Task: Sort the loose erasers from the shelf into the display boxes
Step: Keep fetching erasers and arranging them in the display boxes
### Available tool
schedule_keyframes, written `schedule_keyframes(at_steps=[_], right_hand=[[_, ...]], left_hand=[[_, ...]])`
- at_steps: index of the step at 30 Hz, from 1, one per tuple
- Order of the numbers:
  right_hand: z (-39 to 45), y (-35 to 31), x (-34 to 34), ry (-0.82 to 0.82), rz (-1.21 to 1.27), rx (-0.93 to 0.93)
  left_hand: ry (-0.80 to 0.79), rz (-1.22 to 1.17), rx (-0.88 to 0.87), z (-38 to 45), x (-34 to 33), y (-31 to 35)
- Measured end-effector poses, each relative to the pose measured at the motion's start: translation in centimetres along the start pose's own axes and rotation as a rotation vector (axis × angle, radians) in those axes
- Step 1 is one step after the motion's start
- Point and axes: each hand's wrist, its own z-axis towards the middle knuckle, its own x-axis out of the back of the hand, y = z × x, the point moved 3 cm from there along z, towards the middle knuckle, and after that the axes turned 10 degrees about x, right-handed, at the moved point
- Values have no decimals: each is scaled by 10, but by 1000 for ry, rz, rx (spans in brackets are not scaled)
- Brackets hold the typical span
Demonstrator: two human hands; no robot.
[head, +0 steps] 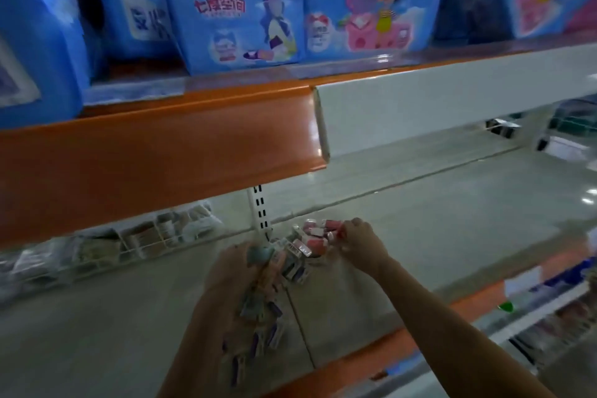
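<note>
We judge gathering underway: right hand [357,237] pinches a pink eraser [332,225] lower centre; left hand [232,271] clutches several erasers [274,265]. Next: locate display boxes.

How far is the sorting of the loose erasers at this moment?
Early, it seems. Done: nothing visibly sorted; no display box can be clearly made out. In hand: the right hand pinches a pink eraser at the pile of pink erasers, and the left hand holds a bunch of erasers. Left: the pile and more scattered erasers on the shelf.
</note>
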Motion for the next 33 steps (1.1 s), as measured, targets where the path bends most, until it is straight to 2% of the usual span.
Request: schedule_keyframes(at_steps=[4, 7, 12, 15, 18, 21, 23, 29, 33], right_hand=[[9, 16, -4, -16, 53, 78], [14, 23, 0, -35, 121, 119], [7, 24, 13, 14, 218, 245], [-2, 3, 24, 30, 372, 323], [-13, -37, 32, -125, 570, 429], [-27, -81, 29, -329, 906, 401], [-38, -111, 24, -428, 1046, 379], [-69, -201, 0, -640, 1222, 386], [-92, -266, -14, -697, 1284, 403]], left_hand=[[9, -7, 47, -1, 4, 3], [56, -96, 70, -10, 8, 3], [202, -213, 50, -41, 12, 2], [207, -257, 4, -65, 16, 2], [269, -314, 44, -91, 25, -4], [352, -372, 86, -119, 39, -15], [375, -377, 103, -140, 50, -26], [430, -438, 188, -204, 87, -79], [455, -400, 242, -245, 116, -124]])
